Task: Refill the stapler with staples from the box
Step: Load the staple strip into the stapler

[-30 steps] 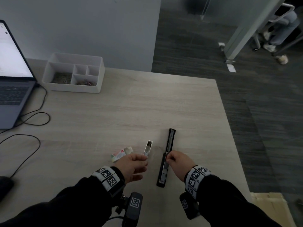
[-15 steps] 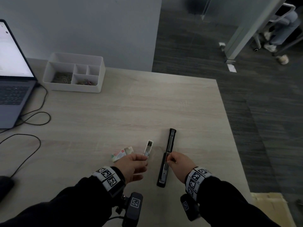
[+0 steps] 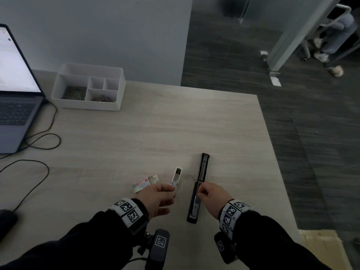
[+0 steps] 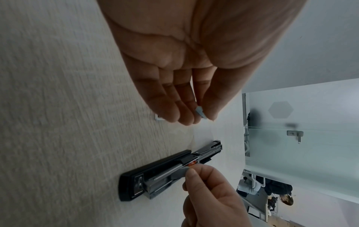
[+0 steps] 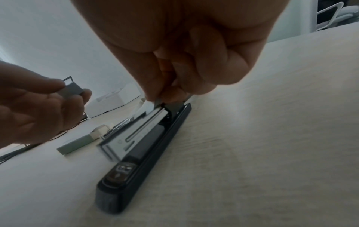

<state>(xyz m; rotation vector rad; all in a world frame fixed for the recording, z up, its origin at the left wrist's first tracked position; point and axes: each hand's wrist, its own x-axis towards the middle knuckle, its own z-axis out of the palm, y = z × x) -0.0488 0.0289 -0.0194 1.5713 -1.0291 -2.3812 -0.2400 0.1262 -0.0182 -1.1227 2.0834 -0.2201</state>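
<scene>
Fingers of the right hand (image 3: 211, 197) pinch a strip of staples (image 5: 158, 102) at the hinge end of the stapler's (image 3: 198, 189) open magazine, thumb and forefinger curled tightly round the metal. The stapler lies flung flat open on the tabletop (image 3: 155, 129), its black base and silver channel stretched in one long line just beside the right wrist. The left hand (image 3: 157, 196), close to the stapler's left, holds the small inner tray of the staple box (image 3: 176, 177) between thumb and fingertips, its far end pointing away from the person; whether staples remain inside is too dim to tell. The box's outer sleeve (image 3: 145, 184) lies on the tabletop just beyond the left hand.

Judging from this, the opening of stapler and box is done and a strip is out of the box; seating it fully in the channel, folding the stapler closed and putting the tray back in its sleeve appear still to come. A white desk organiser (image 3: 87, 87) and a laptop (image 3: 15, 98) stand well apart at the far left.
</scene>
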